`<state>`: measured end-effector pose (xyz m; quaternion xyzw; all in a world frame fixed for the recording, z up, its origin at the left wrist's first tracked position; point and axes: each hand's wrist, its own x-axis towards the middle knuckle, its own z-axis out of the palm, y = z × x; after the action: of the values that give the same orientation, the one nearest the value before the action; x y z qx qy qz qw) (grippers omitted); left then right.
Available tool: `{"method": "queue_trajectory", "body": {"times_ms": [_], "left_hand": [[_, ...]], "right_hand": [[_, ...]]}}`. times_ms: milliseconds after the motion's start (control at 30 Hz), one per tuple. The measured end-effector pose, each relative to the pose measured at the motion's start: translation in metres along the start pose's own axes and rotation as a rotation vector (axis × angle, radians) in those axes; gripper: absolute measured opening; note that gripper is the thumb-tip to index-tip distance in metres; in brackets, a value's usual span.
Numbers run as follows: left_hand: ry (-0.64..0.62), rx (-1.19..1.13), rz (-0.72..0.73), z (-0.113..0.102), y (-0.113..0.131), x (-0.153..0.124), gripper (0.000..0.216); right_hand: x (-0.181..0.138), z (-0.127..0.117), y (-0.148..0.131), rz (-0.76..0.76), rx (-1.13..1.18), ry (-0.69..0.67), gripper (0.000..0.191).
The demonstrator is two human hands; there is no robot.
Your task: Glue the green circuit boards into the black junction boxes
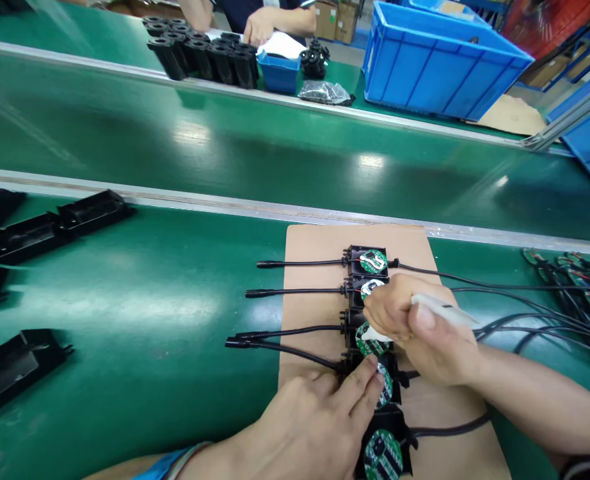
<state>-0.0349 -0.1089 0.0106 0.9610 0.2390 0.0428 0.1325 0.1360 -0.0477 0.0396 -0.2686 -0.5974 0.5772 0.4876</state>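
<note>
A column of several black housings (352, 321) lies on a cardboard sheet (315, 240), each with a round green circuit board. My right hand (419, 327) is closed round a white squeeze tube (442, 309), its pale nozzle pointing down onto the middle circuit board (372, 345). White material shows on the farthest circuit board (373, 261) and the one after it. Below the nozzle, my left hand (319, 420) lies with fingers stretched out, fingertips touching another circuit board (385, 387). The nearest circuit board (383, 455) sits beside that hand. Black connector cables (295, 330) run left from the housings.
Loose black housings (19, 367) lie at the left. Tangled cables (575, 287) are heaped at the right. Beyond the metal rail, black parts (205, 57), a small blue bin (279, 72) and a large blue crate (435, 67) stand near another person's hand (259, 27).
</note>
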Motion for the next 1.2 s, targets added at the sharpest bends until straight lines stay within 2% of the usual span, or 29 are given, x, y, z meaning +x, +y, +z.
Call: {"method": "queue_trajectory", "body": {"times_ms": [100, 233, 500, 800, 1100, 1200], "left_hand": [[-0.039, -0.014, -0.008, -0.001, 0.0, -0.001, 0.057], [-0.081, -0.027, 0.0, -0.006, -0.001, -0.004, 0.057], [-0.007, -0.038, -0.008, 0.0, -0.004, -0.008, 0.059], [-0.002, -0.045, -0.001, -0.001, -0.004, -0.009, 0.058], [0.066, -0.028, 0.009, 0.001, -0.006, -0.007, 0.057], [0.089, -0.033, 0.015, -0.001, -0.004, -0.009, 0.054]], "right_hand": [[0.002, -0.001, 0.009, -0.034, -0.123, -0.071, 0.033], [0.002, -0.005, 0.006, -0.028, -0.202, -0.104, 0.035], [-0.014, -0.005, -0.009, 0.029, -0.25, -0.122, 0.032], [-0.019, -0.007, -0.015, 0.048, -0.165, 0.025, 0.032], [-0.009, -0.01, -0.002, 0.012, -0.135, 0.036, 0.032], [-0.009, -0.012, -0.006, 0.004, -0.138, 0.021, 0.031]]}}
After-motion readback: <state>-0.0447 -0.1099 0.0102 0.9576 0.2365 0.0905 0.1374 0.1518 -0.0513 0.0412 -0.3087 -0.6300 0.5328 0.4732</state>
